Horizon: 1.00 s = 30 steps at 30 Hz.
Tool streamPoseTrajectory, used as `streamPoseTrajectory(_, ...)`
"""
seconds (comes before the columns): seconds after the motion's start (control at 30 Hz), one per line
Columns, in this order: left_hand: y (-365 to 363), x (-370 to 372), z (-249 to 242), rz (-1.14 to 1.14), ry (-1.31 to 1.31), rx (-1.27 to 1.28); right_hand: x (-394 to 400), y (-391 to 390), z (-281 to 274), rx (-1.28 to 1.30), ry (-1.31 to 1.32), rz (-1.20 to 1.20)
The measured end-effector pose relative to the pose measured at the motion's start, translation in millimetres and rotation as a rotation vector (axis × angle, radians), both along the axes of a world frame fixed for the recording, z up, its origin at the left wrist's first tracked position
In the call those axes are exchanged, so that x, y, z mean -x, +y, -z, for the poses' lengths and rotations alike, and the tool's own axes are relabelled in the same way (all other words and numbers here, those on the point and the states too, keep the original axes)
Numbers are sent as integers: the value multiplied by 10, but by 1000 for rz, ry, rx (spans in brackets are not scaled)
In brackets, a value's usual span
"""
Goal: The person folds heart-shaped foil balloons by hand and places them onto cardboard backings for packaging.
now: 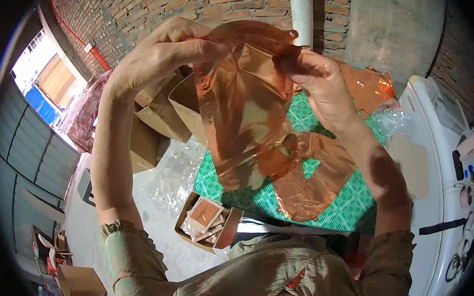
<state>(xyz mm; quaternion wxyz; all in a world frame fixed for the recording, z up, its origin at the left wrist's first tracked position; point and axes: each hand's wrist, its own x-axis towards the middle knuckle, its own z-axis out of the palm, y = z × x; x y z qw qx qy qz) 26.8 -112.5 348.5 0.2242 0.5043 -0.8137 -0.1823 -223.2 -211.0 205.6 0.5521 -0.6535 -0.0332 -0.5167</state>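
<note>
Raised in front of me is a flat, see-through copper-coloured foil balloon [244,105], creased and shiny. My left hand [169,50] pinches its upper left edge between thumb and fingers. At the upper right edge, my right hand [318,77] grips the film with thumb and fingertips. Its lower part hangs down over the table and overlaps more copper foil [320,190] with cut-out openings, lying on a green checked tablecloth [360,205]. Behind my right hand, another copper foil piece [366,90] rests at the table's far side.
Open cardboard boxes [143,143] stand left of the table. A small carton [227,230] with cards sits near its front edge. Clear plastic wrap [174,171] lies on the left, and more plastic [391,118] at the right. A white appliance [435,158] borders the right side.
</note>
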Motion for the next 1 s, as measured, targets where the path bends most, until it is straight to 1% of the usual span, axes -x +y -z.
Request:
streamPoseTrajectory(0.1, 72, 76, 28, 42, 65, -12, 144, 74, -69, -105, 64, -43)
streamPoseTrajectory(0.13, 77, 104, 60, 54, 75, -12, 146, 110, -62, -50, 95, 119)
streamPoseTrajectory(0.23, 160, 171, 64, 74, 47, -13, 285, 268, -150, -85, 250, 252)
streamPoseTrajectory(0.3, 147, 253, 155, 103, 139, 37, 344, 352, -190, -17, 307, 340)
streamPoseTrajectory(0.33, 123, 263, 125, 91, 129, -23, 370, 395, -204, 17, 335, 382)
streamPoseTrajectory(0.47, 38, 488, 154, 103, 115, 86, 425, 574, -213, 84, 339, 420)
streamPoseTrajectory(0.57, 89, 755, 101, 105, -132, 184, 450, 586, -174, 116, 384, 468)
streamPoseTrajectory(0.6, 63, 774, 157, 138, -136, 251, 466, 578, -154, 113, 408, 478)
streamPoseTrajectory(0.7, -4, 843, 245, 69, -192, 225, 511, 524, -74, 98, 444, 490)
streamPoseTrajectory(0.73, 2, 887, 270, 55, -207, 268, 520, 508, -57, 93, 450, 490)
streamPoseTrajectory(0.83, -109, 862, 355, 137, -307, 461, 533, 537, -66, 102, 489, 534)
streamPoseTrajectory(1.0, -126, 892, 362, 100, -266, 397, 545, 495, -18, 41, 455, 464)
